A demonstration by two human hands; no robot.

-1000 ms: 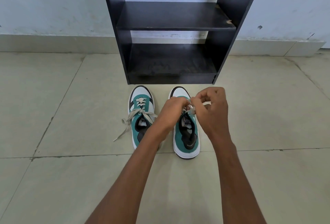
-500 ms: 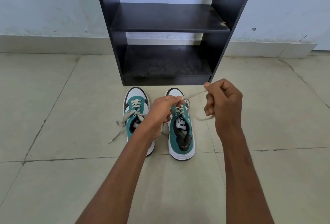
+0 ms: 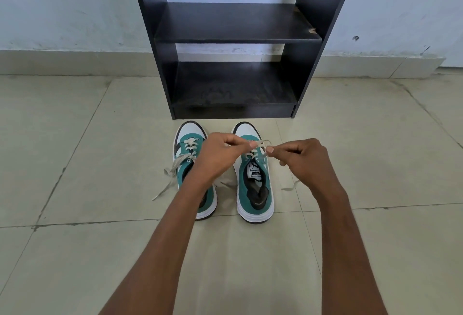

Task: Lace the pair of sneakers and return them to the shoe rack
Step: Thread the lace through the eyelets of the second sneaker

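Two teal and white sneakers stand side by side on the tiled floor, toes toward the black shoe rack [image 3: 235, 36]. The left sneaker [image 3: 191, 149] has its beige lace threaded, with loose ends trailing out to the left. Above the right sneaker [image 3: 254, 189] both hands pinch its beige lace [image 3: 261, 143]. My left hand [image 3: 220, 155] grips one strand between thumb and forefinger, and my right hand [image 3: 303, 159] grips the other strand close by. A loose lace end lies on the floor to the right of that shoe.
The shoe rack's two shelves hold nothing and its base [image 3: 233, 112] stands just beyond the sneaker toes. It rests against a pale wall with a tiled skirting [image 3: 75, 62]. Beige floor tiles [image 3: 375, 151] spread on both sides.
My right hand has come down and back toward the left hand after pulling the lace up and out to the right. The hands now hold the lace close together over the right sneaker.
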